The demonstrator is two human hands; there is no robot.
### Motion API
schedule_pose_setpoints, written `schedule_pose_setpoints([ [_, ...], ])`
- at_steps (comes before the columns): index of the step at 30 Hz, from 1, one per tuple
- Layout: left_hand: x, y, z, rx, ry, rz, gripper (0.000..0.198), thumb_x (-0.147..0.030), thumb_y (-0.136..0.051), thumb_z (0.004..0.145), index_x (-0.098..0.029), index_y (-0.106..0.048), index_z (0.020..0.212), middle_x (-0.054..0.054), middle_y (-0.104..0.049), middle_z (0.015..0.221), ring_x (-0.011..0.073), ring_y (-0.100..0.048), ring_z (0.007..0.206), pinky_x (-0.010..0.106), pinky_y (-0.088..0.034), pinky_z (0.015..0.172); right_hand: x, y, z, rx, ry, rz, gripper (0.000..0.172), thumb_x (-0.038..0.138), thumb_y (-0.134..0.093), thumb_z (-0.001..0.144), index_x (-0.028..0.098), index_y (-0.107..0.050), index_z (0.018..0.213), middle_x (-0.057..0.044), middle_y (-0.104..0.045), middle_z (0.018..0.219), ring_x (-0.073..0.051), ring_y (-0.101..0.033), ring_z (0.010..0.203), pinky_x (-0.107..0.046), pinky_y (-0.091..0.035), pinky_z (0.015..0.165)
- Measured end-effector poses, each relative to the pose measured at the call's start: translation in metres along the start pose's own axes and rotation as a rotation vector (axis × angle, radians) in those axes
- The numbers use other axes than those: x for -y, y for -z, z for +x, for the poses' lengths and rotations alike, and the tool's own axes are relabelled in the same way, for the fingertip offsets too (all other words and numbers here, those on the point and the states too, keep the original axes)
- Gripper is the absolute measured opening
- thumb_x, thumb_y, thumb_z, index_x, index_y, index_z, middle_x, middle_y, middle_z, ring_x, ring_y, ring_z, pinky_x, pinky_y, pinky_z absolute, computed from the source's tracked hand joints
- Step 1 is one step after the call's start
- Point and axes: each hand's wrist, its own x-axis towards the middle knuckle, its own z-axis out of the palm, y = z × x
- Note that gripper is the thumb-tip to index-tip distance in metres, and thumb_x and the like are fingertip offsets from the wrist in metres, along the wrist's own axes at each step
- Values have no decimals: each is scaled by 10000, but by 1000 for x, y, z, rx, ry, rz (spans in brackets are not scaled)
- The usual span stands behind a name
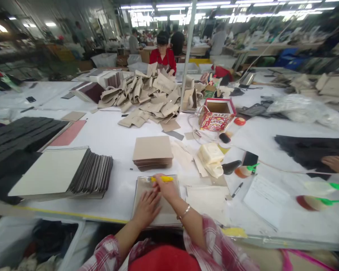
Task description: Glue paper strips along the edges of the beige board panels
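Note:
My left hand (147, 207) lies flat with its fingers spread on a beige board (168, 210) with a dark edge, at the table's front edge. My right hand (166, 188) is closed round a yellow-handled tool (166, 178) held sideways over the far part of that board. The tool's pale tip points left; its exact kind is too blurred to tell. Just beyond the board sits a stack of beige panels (153, 147). To the left, a large fanned stack of pale boards (53, 169) with dark edges rests on the table.
Beige fabric pieces (155, 90) are heaped at the back, before a person in red (163, 58). A red box (217, 114), a phone (250, 159), a pen (237, 190) and paper (267, 201) lie right. Another person's hand (337, 163) touches black material (307, 152).

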Motion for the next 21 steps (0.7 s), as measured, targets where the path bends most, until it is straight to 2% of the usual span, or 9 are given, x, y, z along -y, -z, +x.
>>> schedule_pose_setpoints([
  [2,1,1,0,13,2,0,448,-379,-398,851,-210,-423,1265,76,-419,1323,248,-324,1239,463,-224,1021,-6,-11,16,-22,-61,-9,179,335,-509,757,172,-579,783,22,-583,524,-107,-541,396,-217,-459,383],
  [4,1,1,0,10,2,-4,452,-380,-398,850,-217,-412,1272,66,-413,1329,246,-322,1241,460,-233,1017,-13,7,19,-84,-110,-16,153,312,-521,742,164,-562,741,21,-569,488,-109,-527,363,-218,-450,355],
  [7,3,1,-2,-7,-5,-15,454,-375,-401,847,-224,-408,1275,59,-403,1337,241,-320,1244,452,-236,1019,-15,79,-1,-229,-142,-27,191,344,-522,747,161,-549,793,24,-569,500,-98,-518,353,-209,-448,353],
  [10,3,-2,-4,-17,-11,-18,450,-364,-404,846,-221,-415,1272,62,-406,1334,241,-322,1245,452,-228,1024,-16,157,-42,-359,-100,-72,308,415,-497,775,163,-531,947,1,-616,630,-100,-568,431,-215,-482,419],
  [11,3,-3,-4,-23,-11,-19,447,-362,-404,846,-221,-419,1270,62,-407,1333,242,-322,1245,454,-223,1026,-21,176,-57,-378,-59,-120,353,437,-470,793,167,-511,1018,-13,-630,695,-106,-587,469,-226,-495,447],
  [13,4,-7,-5,-36,-14,-25,446,-369,-407,845,-224,-425,1266,62,-411,1330,245,-323,1245,459,-220,1027,-41,200,-84,-358,58,-315,389,444,-401,837,179,-461,1117,-40,-638,815,-127,-620,577,-257,-517,527],
  [15,4,-9,-5,-39,-20,-32,451,-379,-414,842,-225,-424,1266,63,-414,1328,245,-323,1246,462,-220,1028,-74,209,-101,-334,209,-660,341,397,-360,870,185,-462,1117,-59,-628,886,-151,-623,715,-293,-516,641],
  [18,3,-9,-5,-33,-26,-30,451,-382,-421,840,-223,-427,1263,65,-417,1325,241,-325,1247,461,-220,1032,-131,205,-108,-374,414,-1182,242,299,-386,871,171,-509,1035,-89,-603,914,-190,-573,843,-341,-473,755],
  [21,2,-6,-4,-33,-21,-20,448,-382,-424,841,-222,-431,1259,63,-420,1323,239,-331,1243,455,-221,1034,-169,203,-104,-421,453,-1331,206,195,-382,855,149,-534,987,-100,-575,818,-213,-530,804,-368,-450,733],
])
